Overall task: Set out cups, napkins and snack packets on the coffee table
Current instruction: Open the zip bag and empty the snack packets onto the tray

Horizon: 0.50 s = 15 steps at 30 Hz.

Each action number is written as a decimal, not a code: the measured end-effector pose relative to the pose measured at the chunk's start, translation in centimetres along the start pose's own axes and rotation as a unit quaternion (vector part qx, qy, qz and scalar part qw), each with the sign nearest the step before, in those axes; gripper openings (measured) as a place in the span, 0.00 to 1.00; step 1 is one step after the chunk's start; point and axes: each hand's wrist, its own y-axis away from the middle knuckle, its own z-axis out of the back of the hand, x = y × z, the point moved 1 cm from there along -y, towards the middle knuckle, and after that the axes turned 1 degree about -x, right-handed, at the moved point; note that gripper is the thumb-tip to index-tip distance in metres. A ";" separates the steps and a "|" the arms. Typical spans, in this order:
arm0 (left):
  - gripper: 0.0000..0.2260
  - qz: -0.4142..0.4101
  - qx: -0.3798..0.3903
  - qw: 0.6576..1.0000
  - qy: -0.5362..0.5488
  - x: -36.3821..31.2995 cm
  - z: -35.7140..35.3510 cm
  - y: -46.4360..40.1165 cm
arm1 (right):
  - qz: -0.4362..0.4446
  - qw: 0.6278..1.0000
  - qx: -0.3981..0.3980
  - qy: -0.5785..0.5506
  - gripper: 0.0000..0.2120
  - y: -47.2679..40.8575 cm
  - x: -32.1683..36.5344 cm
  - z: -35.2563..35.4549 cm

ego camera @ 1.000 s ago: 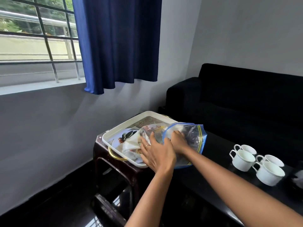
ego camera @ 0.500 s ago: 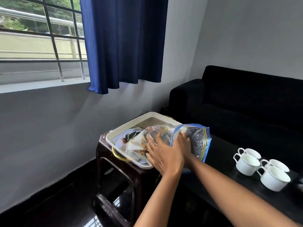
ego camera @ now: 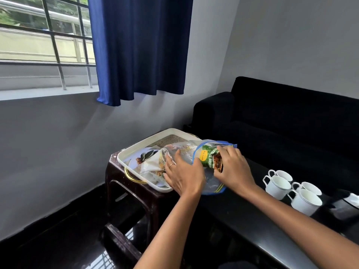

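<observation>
Near the middle of the frame, a clear zip bag (ego camera: 186, 152) with a blue rim lies across the right end of a white tray (ego camera: 136, 150) and juts out over the black coffee table (ego camera: 242, 216). The left hand (ego camera: 184, 175) lies flat on the bag, fingers spread and fairly straight, pressing the plastic down (a thin ring shows on one finger). Just right of it, the right hand (ego camera: 233, 169) has its fingers and thumb curled round a green snack packet (ego camera: 210, 158) that sticks out of the bag's mouth; the packet bears a yellow round label and a picture of brown food. More packets and pale paper pieces lie in the tray to the left of the bag, though whether those are napkins cannot be told. The tray has a gold handle (ego camera: 134, 178) at its near end and sits on a dark brown stool (ego camera: 124, 191) at the table's left end.

At the right of the frame, four white cups (ego camera: 291, 189) stand close together on the coffee table, well apart from the hands. A black sofa (ego camera: 291, 121) fills the right behind the table. In the upper left, a blue curtain (ego camera: 139, 47) hangs beside a barred window (ego camera: 44, 41).
</observation>
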 end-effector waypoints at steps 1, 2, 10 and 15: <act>0.28 -0.002 0.001 1.000 -0.003 0.0 0.0 0.0 | 0.007 1.000 -0.008 -0.002 0.34 0.6 -0.6 0.5; 0.28 -0.006 0.002 1.000 -0.007 0.0 0.0 0.0 | 0.011 1.000 -0.017 -0.007 0.34 1.2 -1.1 1.0; 0.29 -0.088 0.003 0.993 -0.078 0.1 0.0 0.2 | 0.012 0.991 -0.098 -0.085 0.34 5.5 -4.6 3.8; 0.29 -0.121 0.022 0.986 -0.110 0.0 -0.2 0.6 | 0.008 0.978 -0.151 -0.145 0.33 7.2 -6.7 5.4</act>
